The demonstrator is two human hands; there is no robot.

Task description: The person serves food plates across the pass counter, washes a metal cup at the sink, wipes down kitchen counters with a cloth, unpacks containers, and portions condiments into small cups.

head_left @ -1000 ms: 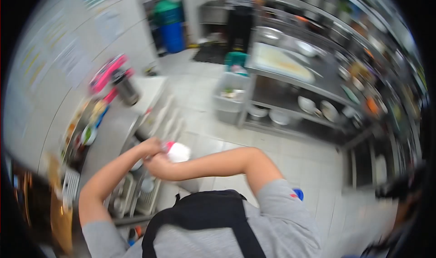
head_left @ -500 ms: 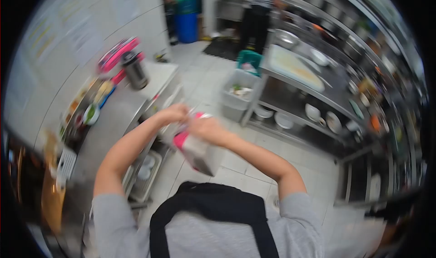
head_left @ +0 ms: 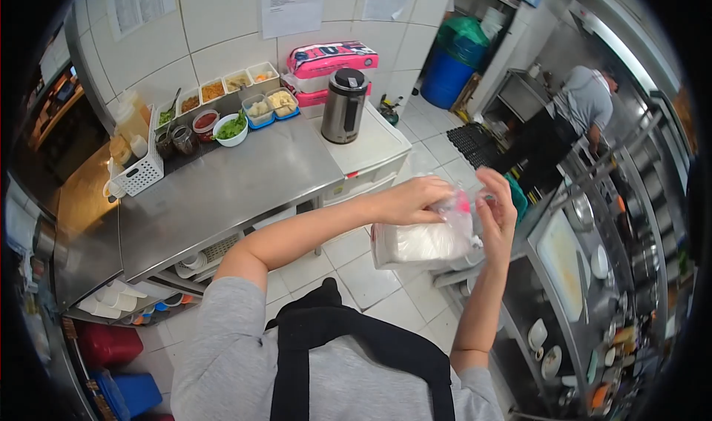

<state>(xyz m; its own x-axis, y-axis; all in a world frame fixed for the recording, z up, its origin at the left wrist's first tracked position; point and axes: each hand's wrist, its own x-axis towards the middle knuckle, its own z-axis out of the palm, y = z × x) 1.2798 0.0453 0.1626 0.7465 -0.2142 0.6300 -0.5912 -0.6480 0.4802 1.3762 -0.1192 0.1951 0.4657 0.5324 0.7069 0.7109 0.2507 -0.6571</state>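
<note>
From where I stand, taking twelve o'clock as straight ahead of the person in grey, the soft block-shaped pack of white contents in clear crinkled plastic is at about one o'clock, held in the air above the pale square floor tiles. The left hand has its fingers curled down over the bunched top of the film, a firm hold as far as I can see. The right hand is upright just beside the pack's right end, thumb and fingers parted in a loose curve near a bright pink patch on the plastic; whether a fingertip touches the film I can't tell. With the weight apparently hanging from the left grip, I'd slip the right palm under the block before working at the wrapping, since thin film like that could stretch or split. Any pull is best slow and even, close to the gathered part, without squeezing the white stuff out of shape. Safer, too, to do it over the long brushed-steel counter at eleven o'clock, so that nothing drops to the floor, and well short of the tall steel flask with a black lid at twelve.
</note>
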